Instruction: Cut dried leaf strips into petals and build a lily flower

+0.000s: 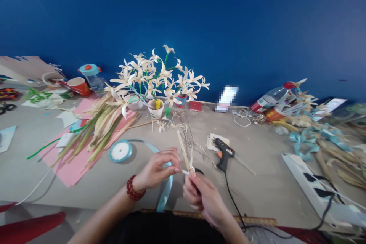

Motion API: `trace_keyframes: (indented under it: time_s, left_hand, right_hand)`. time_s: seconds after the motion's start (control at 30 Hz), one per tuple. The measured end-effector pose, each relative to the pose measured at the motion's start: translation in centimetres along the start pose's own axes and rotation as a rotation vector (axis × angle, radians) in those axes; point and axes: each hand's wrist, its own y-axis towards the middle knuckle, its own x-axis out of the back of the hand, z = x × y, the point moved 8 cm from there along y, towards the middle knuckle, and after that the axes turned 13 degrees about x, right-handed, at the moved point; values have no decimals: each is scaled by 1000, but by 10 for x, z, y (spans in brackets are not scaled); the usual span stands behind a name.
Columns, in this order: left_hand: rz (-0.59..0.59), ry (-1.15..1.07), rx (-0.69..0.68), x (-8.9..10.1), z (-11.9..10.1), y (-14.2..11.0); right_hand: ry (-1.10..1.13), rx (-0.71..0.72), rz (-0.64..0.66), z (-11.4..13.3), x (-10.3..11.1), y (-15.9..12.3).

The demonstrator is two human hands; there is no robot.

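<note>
Between hands [201,190], pale strip [182,147], angled away leftward

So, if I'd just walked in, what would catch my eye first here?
Probably the cluster of pale flowers at the back of the grey table, before the deep blue wall. Nearer, the left fingers and right fingers hold a thin pale strip between them. A light-blue ribbon spool lies to their left, a black glue gun to their right.

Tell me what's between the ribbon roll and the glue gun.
The head view shows blue ribbon, the left hand, a held pale strip and thin twigs.
</note>
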Motion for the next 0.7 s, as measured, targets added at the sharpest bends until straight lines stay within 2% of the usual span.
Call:
trace_keyframes:
  time_s: [0.13,0.2,0.27,0.4,0.5,0.6,0.7]
  left_hand:
    - [6,-20,16,2,6,2]
    - [-2,-40,20,1,7,4]
    - [-24,-57,18,0,6,4]
    - [-93,-23,18,0,3,2]
    - [-103,35,5,-1,0,1]
    - [-89,72,-7,-2,-1,0]
    - [-69,76,-54,-2,-3,-1]
  right_hand:
    - [119,-80,57,1,-2,-6]
    - [79,-55,56,3,2,-6]
    - [-128,61,-1,9,13,-2]
    - [-760,352,-65,25,20,3]
    - [-941,399,-73,25,18,6]
    - [-842,361,-58,20,15,9]
    - [-488,204,-3,8,10,10]
